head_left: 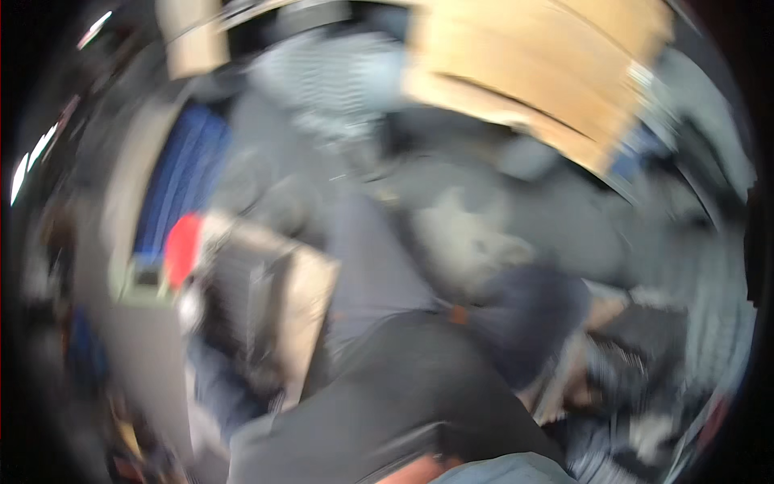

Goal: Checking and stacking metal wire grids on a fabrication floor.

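Note:
The whole picture is smeared by motion. At the lower edge, a skin-coloured patch beside a light blue sleeve seems to be part of my right hand. It lies close against my dark top, and its fingers cannot be made out. My left hand does not show. Below the top are my dark trouser legs. To their left stands an open cardboard box with dark things inside. A red rounded thing is at the box's far left corner.
Large cardboard boxes stand at the far right. Blue ribbed material lies in a pale container at the left. A pale grey ribbed heap is at the far middle. Boxes with blurred contents crowd the right side.

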A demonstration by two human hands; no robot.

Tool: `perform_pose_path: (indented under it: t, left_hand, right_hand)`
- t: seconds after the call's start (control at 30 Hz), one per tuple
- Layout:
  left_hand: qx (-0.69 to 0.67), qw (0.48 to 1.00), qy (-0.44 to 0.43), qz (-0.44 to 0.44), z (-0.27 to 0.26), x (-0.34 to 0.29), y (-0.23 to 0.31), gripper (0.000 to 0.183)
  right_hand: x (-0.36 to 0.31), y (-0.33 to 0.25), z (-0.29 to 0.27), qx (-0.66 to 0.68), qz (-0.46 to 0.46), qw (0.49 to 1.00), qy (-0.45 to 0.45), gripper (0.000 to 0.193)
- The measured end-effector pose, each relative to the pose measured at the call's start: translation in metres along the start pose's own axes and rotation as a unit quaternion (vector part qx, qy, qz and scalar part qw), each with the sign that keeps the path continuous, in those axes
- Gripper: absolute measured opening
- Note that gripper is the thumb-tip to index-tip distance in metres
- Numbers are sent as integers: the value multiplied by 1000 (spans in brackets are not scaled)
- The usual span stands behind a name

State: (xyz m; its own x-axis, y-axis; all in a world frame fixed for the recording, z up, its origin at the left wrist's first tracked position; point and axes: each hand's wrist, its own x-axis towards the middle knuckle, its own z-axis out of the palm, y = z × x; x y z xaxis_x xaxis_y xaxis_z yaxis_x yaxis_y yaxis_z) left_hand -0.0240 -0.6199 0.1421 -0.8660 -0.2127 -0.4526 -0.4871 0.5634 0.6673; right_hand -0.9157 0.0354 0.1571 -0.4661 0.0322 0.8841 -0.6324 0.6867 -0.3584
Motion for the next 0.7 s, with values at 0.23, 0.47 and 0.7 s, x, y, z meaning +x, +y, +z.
perform_pose_path:
  t: [0.23, 0.47, 0.7]
  left_hand:
    - [-103, 858, 423, -273, 95, 146, 118, 41]
    - [-121, 812, 487, -298, 83, 150, 123, 48]
    - [-35, 818, 486, -307, 75, 147, 114, 49]
  right_hand:
    - [84, 36, -235, -317, -223, 921, -40, 43]
    - [59, 65, -243, -421, -148, 890, -90, 54]
    - [40, 70, -208, -404, -140, 894, -134, 54]
